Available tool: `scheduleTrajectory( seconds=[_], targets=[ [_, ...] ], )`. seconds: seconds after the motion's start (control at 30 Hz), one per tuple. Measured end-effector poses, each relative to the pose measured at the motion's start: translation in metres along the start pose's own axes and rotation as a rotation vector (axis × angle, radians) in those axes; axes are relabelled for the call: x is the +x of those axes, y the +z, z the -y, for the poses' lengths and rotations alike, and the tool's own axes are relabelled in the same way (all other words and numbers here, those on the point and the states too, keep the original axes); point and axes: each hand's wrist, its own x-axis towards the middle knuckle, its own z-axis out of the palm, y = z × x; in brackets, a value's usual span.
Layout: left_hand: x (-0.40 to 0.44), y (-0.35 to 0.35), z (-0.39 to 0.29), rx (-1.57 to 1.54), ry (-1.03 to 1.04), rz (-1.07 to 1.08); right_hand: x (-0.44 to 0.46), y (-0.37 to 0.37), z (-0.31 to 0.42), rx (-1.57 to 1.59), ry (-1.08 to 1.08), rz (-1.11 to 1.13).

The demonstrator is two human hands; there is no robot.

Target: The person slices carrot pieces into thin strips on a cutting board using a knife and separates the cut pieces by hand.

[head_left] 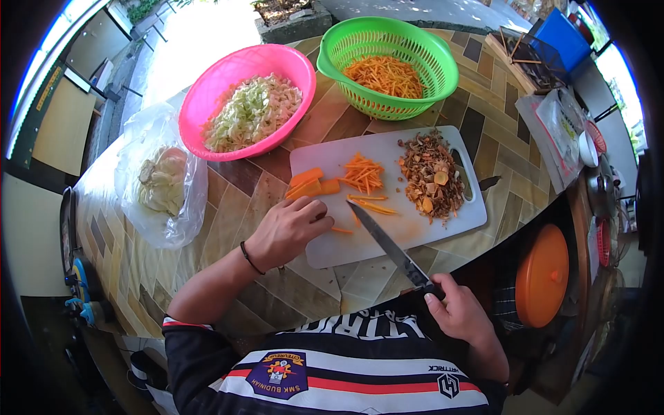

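Observation:
My right hand point(458, 309) grips a kitchen knife point(387, 242) by its dark handle, the blade pointing up and left over the white cutting board point(321, 153). At the board's left edge my left hand point(292, 227) is closed with fingers curled down; what lies under the fingertips is hidden. Orange carrot chunks point(308, 181) rest just beyond its knuckles. Thin carrot slices point(372, 205) lie near the knife tip, with a heap of carrot sticks point(362, 173) behind them. A brown pile of peelings and scraps point(432, 176) covers the board's right side.
Behind the board stand a pink basin point(302, 66) of shredded cabbage and a green colander point(443, 66) of carrot shreds. A clear plastic bag point(183, 225) with cabbage sits left. The table's curved edge runs close to my body; an orange lid point(543, 277) is beyond it, right.

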Motion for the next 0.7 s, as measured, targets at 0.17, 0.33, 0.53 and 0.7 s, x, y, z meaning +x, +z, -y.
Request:
scheduleTrajectory(
  seconds=[0.17, 0.33, 0.53, 0.7],
  targets=[
    [-0.003, 0.001, 0.001, 0.052, 0.021, -0.031, 0.001, 0.001, -0.003, -0.068, -0.087, 0.012],
    [-0.017, 0.003, -0.019, -0.085, -0.158, -0.067, 0.003, -0.004, -0.006, -0.148, -0.148, 0.014],
    [-0.028, 0.008, -0.054, -0.066, -0.303, -0.063, 0.009, -0.009, -0.001, -0.218, -0.19, 0.026],
    [-0.035, 0.019, -0.058, -0.017, -0.337, -0.036, 0.016, -0.012, 0.0, -0.244, -0.241, 0.025]
  ],
)
